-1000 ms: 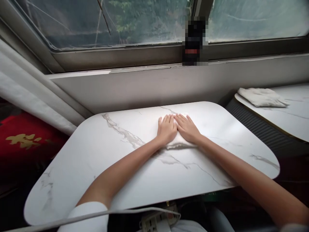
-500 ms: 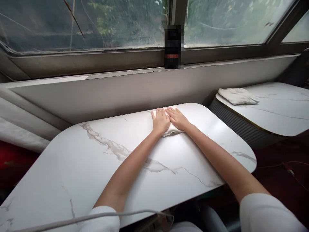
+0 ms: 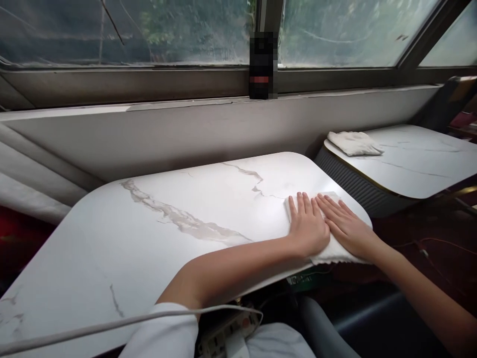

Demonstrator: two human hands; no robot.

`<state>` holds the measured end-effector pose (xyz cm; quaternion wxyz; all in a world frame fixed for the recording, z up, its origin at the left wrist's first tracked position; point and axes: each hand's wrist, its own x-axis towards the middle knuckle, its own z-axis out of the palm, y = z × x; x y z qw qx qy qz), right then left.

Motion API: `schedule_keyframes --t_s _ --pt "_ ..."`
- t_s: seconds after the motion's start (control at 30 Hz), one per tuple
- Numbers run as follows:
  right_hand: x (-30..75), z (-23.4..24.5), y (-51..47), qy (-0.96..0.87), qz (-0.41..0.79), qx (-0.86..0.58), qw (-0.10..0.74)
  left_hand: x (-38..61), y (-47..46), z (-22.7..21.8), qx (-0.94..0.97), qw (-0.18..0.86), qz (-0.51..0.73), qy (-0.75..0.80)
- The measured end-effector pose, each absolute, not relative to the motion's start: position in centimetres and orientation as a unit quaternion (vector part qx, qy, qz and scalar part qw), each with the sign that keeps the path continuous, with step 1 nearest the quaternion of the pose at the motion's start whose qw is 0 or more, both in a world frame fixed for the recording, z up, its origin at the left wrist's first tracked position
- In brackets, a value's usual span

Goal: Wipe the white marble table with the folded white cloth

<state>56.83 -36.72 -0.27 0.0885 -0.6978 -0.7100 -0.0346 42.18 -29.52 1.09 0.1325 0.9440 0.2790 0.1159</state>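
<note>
Left hand (image 3: 308,227): laid flat, palm down, on the white cloth (image 3: 331,253), fingers straight and close together
Right hand (image 3: 346,226): flat on the same cloth just beside the left, fingers extended, slightly spread
Cloth: pressed under both hands at the marble table's (image 3: 167,219) near right corner, its edge overhanging
Neighbouring table (image 3: 410,164): bears a folded cloth (image 3: 354,142)

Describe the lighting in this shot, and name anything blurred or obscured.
Head view: soft daylight from the window gives the table a pale sheen; the left hand, right hand and cloth are sharp; a dark object on the sill is pixelated; under the table is dim.
</note>
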Motion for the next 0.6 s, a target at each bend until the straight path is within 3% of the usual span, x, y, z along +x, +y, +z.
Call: schedule_keyframes --t_s 0.13,0.4,0.6 --pt "60.5 -0.4 -30.6 -0.665 -0.014 -0.745 0.059 46.5 -24.5 0.6 0.941 0.119 0.126 0.290" --pt "66.3 0.1 -17.2 -0.689 -0.008 -0.710 0.143 52.9 -13.8 0.5 0.911 0.101 0.145 0.372" --pt "67.4 -0.1 -14.6 -0.693 -0.009 -0.698 0.179 54.2 -11.1 0.3 0.899 0.092 0.159 0.398"
